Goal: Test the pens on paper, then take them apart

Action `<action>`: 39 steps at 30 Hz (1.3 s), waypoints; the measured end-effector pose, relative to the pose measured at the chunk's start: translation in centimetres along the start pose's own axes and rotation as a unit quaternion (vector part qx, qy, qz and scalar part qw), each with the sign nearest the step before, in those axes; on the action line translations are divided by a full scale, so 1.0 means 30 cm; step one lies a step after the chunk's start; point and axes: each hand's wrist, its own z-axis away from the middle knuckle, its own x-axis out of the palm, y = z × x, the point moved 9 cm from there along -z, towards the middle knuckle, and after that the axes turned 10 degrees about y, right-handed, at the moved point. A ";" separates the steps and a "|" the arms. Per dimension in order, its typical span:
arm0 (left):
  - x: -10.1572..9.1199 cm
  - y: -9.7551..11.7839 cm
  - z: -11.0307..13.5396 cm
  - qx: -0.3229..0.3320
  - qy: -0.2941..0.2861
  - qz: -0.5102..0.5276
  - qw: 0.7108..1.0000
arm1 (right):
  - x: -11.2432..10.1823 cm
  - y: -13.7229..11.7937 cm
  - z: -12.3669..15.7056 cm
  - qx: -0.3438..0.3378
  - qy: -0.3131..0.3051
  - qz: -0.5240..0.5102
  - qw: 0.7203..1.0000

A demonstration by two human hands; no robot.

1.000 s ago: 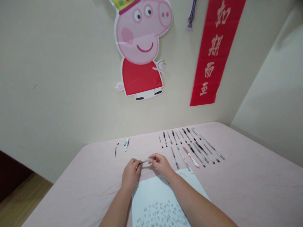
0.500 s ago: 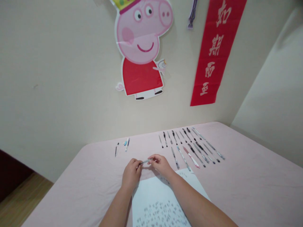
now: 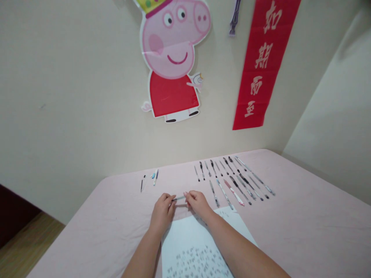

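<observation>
A slim pen (image 3: 180, 198) is stretched level between my two hands, just beyond the top edge of a white sheet of paper (image 3: 185, 239). My left hand (image 3: 162, 210) is closed round its darker left end. My right hand (image 3: 198, 202) pinches the other end between thumb and fingers. Both ends are hidden by my fingers, so I cannot tell whether a cap is on. Handwriting covers the lower part of the sheet, and my right forearm crosses over it.
Two rows of pens (image 3: 232, 185) lie at the right. At the back left are a refill and small pen parts (image 3: 142, 184), beside a blue cap and a white pen (image 3: 155, 177). The pink-covered table (image 3: 87, 231) meets the wall with a pig cutout (image 3: 174, 92) and red banner (image 3: 266, 65).
My right hand has shifted slightly to the right along the pen, and more of the shaft shows between my hands. My left hand has barely moved.
</observation>
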 end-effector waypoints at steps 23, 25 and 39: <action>-0.005 -0.009 -0.001 -0.005 -0.003 -0.031 0.999 | -0.003 -0.024 -0.005 -0.060 0.008 0.020 0.998; -0.009 -0.005 -0.003 -0.001 0.001 -0.028 1.000 | 0.001 -0.020 -0.004 -0.053 0.003 0.036 0.998; -0.002 -0.001 -0.002 0.003 -0.012 -0.035 0.999 | 0.011 -0.019 0.002 -0.047 -0.015 0.094 0.994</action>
